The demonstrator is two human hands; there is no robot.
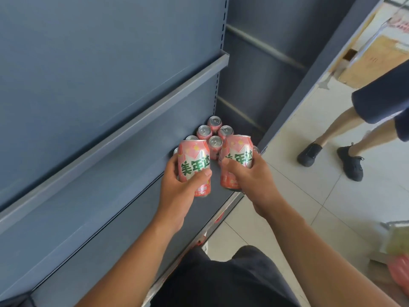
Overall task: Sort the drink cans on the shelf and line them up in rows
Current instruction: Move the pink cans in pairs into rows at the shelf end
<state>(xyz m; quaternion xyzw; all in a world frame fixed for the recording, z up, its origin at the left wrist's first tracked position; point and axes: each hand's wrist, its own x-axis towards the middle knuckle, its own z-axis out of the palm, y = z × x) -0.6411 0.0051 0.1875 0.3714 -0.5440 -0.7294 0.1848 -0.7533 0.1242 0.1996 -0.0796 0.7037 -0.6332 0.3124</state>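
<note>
My left hand (177, 185) grips a pink drink can with green lettering (193, 160), held upright above the grey shelf (110, 218). My right hand (250, 173) grips a second pink can of the same kind (239, 151) just to the right of the first. Behind both cans, several more pink cans (215, 141) stand upright in a cluster at the right end of the shelf, their silver tops showing. Some of them are partly hidden by the held cans.
An upper grey shelf lip (132, 120) runs diagonally above. The shelf's front edge (221, 216) borders a white tiled floor (298, 196). Another person's legs and black shoes (352, 161) stand at the right. Bags (398, 251) lie on the floor at lower right.
</note>
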